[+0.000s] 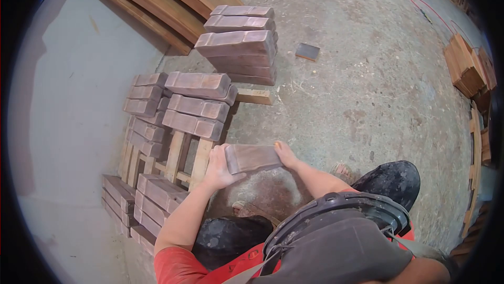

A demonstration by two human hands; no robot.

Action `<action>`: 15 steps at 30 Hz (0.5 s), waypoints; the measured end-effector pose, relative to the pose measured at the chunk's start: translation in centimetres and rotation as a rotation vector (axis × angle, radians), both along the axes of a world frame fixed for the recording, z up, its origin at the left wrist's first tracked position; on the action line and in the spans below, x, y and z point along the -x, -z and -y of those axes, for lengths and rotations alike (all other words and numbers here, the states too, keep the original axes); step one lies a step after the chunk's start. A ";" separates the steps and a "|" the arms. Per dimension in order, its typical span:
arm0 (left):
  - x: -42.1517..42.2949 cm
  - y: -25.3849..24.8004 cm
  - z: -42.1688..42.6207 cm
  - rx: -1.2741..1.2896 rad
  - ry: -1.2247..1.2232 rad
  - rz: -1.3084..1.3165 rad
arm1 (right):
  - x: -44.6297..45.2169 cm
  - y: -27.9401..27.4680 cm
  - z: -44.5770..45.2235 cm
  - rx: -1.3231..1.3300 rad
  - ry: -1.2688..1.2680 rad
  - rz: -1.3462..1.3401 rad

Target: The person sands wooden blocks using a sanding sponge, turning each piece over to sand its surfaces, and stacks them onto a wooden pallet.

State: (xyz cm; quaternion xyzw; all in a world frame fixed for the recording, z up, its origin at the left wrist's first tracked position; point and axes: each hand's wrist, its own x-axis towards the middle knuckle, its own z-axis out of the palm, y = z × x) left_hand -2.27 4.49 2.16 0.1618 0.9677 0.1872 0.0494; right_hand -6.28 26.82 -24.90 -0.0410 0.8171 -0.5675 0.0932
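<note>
A dusty, purplish-brown wooden block (254, 158) is held in front of my knees, over the floor. My left hand (219, 170) is wrapped round its left end, with the thumb along the near edge. At the right end, my right hand (285, 153) grips the far corner with bent fingers. Similar blocks (195, 106) lie stacked on a wooden pallet (177, 152) to the left, just beyond my left hand. More blocks (161, 195) are piled at the pallet's near end, beside my left forearm.
Another stack of blocks (236, 53) stands farther ahead. A small dark slab (307, 51) lies on the concrete floor (346, 89). Long wooden boards (142, 5) lean at the wall (79, 105). On the right are wooden boxes (462, 68) and a red hose (430, 8).
</note>
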 end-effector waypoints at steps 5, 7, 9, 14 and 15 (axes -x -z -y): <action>1.2 0.9 -1.1 -0.040 -0.066 -0.039 | 0.9 -0.1 4.3 -0.251 0.048 -0.251; 2.1 1.5 -1.6 -0.088 -0.311 0.043 | -0.4 -13.9 5.7 0.010 -0.044 -0.464; 3.0 1.8 -1.4 -0.192 -0.280 0.210 | -1.4 -20.5 5.2 0.162 -0.077 -0.511; 2.6 1.3 -1.6 -0.055 -0.313 0.095 | -1.6 -12.5 3.2 0.010 0.043 -0.543; 2.6 1.2 -1.8 -0.063 -0.323 0.123 | -1.8 -11.0 3.0 -0.119 0.136 -0.419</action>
